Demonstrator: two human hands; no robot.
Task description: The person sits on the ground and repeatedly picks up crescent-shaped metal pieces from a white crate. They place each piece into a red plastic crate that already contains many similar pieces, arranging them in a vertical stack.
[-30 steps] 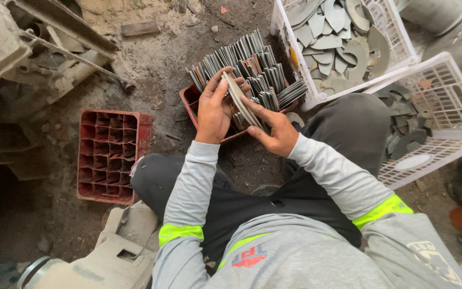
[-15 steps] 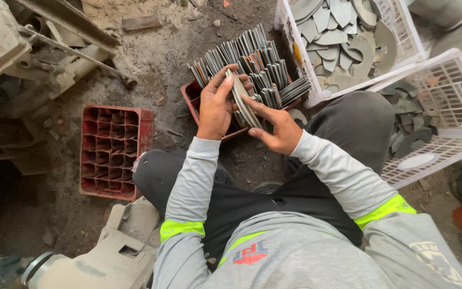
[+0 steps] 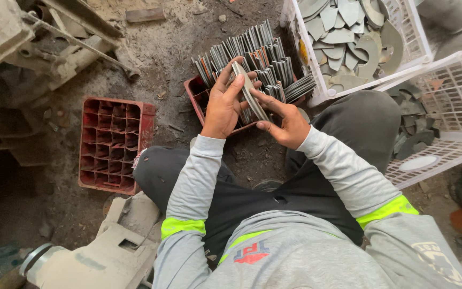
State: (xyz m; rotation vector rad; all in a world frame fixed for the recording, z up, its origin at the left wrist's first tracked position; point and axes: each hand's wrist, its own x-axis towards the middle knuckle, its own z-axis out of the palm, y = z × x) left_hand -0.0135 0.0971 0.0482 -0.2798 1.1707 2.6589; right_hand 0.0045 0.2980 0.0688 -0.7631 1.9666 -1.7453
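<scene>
My left hand [image 3: 223, 104] and my right hand [image 3: 284, 120] hold between them a small stack of flat grey metal pieces [image 3: 248, 91], tilted on edge. Under and behind the stack stands a red divided crate [image 3: 196, 91] packed with many of the same pieces [image 3: 263, 59], set upright in rows. The left hand's fingers press on the stack from the left and top; the right hand's fingers clasp its lower right side. Both forearms wear grey sleeves with yellow-green bands.
An empty red divided crate [image 3: 112, 143] lies on the dirt floor at left. A white plastic basket [image 3: 407, 51] of curved grey metal blanks [image 3: 348, 32] stands at upper right, a second white basket [image 3: 445, 123] at right. Grey machine parts [image 3: 33, 43] at upper left, a casting [image 3: 108, 251] at bottom left.
Both hands have kept the stack over the filled crate, shifting it slightly; the left fingers have spread further over its top.
</scene>
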